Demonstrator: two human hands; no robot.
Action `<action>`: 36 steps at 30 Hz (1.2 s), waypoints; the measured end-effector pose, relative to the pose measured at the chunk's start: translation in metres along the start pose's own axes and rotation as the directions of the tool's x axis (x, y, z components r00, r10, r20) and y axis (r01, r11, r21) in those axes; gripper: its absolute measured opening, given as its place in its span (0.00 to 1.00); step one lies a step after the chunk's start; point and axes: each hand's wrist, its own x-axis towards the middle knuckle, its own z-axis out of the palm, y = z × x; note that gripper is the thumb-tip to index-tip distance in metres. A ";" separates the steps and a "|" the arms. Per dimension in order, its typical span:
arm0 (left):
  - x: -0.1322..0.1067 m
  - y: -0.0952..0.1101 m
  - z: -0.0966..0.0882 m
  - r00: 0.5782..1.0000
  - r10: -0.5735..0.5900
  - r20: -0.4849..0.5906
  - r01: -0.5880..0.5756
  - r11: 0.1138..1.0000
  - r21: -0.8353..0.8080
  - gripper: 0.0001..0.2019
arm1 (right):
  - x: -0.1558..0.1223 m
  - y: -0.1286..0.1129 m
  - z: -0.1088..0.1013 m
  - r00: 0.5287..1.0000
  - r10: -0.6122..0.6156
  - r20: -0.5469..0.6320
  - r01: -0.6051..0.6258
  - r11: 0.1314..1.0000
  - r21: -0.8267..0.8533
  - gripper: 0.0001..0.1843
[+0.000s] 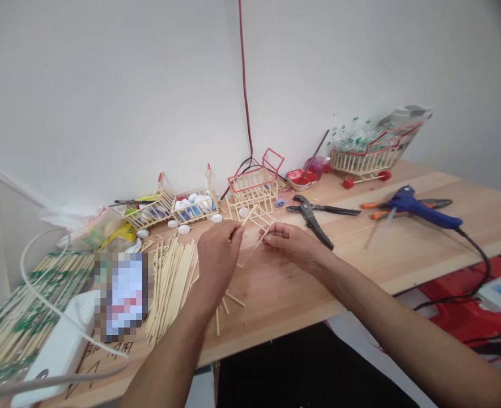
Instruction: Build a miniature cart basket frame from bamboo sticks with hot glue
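Observation:
My left hand (217,255) and my right hand (291,243) meet over the middle of a wooden table (361,266). Both pinch a small frame of thin wooden sticks (257,224), glued into a ladder-like piece and held just above the tabletop. My left fingers grip its left end, my right fingers its right end. A loose pile of wooden sticks (169,283) lies on the table beside my left wrist, with a few short offcuts (229,303) under my left forearm.
Black pliers (314,218) and a blue glue gun (420,209) lie to the right. Stick-built baskets (254,190) and a wheeled stick cart (372,156) stand along the wall. White bottle caps (182,226), packaged sticks (12,317) and a white box (59,351) are at the left.

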 end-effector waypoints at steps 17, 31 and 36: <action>0.000 -0.003 -0.001 1.000 -0.008 0.001 0.008 1.000 -0.010 0.06 | 0.001 -0.008 0.001 0.990 0.023 -0.141 -0.010 0.996 0.086 0.20; 0.000 -0.006 -0.004 1.000 -0.015 0.002 0.015 0.999 0.032 0.06 | 0.004 -0.016 -0.012 0.920 -0.182 -0.346 0.187 0.982 -0.019 0.18; 0.000 -0.006 -0.003 1.000 -0.011 0.007 0.010 0.999 0.053 0.06 | -0.004 -0.027 -0.025 0.866 -0.325 -0.379 0.277 0.944 -0.177 0.19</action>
